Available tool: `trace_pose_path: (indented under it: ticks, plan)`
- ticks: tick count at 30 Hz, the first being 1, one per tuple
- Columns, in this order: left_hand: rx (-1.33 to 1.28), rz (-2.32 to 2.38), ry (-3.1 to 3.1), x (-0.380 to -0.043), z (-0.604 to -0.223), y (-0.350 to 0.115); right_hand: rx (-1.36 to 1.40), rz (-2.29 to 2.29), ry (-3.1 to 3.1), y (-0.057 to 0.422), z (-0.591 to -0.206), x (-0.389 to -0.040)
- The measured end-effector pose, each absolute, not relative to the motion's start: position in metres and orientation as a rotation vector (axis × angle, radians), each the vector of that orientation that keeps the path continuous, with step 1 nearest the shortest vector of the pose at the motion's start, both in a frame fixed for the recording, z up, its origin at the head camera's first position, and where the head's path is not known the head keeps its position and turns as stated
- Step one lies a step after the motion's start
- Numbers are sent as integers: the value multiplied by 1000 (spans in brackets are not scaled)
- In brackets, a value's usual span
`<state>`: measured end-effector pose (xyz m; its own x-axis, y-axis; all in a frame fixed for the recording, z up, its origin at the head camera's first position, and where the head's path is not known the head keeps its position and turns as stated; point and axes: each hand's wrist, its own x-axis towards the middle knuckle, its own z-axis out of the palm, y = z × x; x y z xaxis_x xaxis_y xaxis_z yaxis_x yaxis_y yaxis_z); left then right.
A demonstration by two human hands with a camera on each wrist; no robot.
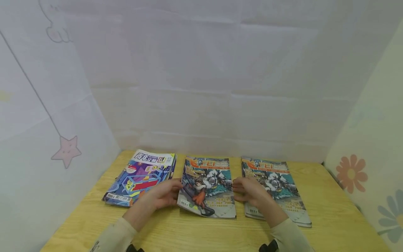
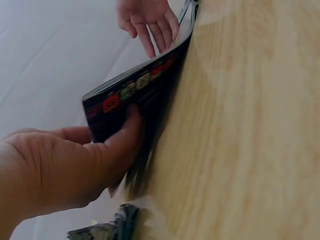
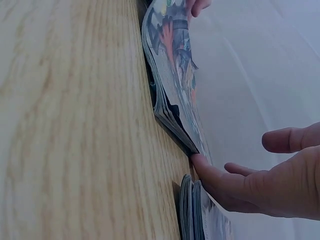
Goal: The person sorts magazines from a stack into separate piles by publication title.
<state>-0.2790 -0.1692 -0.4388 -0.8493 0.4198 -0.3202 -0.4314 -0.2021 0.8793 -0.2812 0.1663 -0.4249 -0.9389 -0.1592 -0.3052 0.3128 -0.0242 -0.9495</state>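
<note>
A comic-style magazine (image 1: 217,185) with an orange title lies between both hands, in the middle of the table. My left hand (image 1: 163,194) pinches its left edge; that side is raised, and the left wrist view shows the thumb (image 2: 131,127) against the dark cover underneath. At the opposite edge my right hand (image 1: 250,190) touches the magazine with extended fingertips (image 3: 200,162), the thumb held apart. Beneath the right forearm is a small stack of magazines (image 1: 278,183) with the same cover. Left of the left hand lies another stack of magazines (image 1: 141,175), topped by a purple and blue cover.
The wooden table (image 1: 189,234) carries all three groups of magazines in a row near its back edge. A pale cloth (image 1: 207,70) hangs behind the table, and printed cloth sides with a pink star (image 1: 66,151) and flowers (image 1: 351,174) flank it.
</note>
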Motion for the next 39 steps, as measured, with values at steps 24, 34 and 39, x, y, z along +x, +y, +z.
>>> trace_pose_path:
  ticks: [24,34,39]
  plan:
    - [19,2281,1377,-261,-402,-158,84,-2374,1437,166,-441,-293]
    - [149,2305,1250,-252,-391,-143,-111,-2455,1203,198,-428,-274]
    - [201,2260,1282,-254,-392,-128,-150,-2484,1196,219,-423,-261]
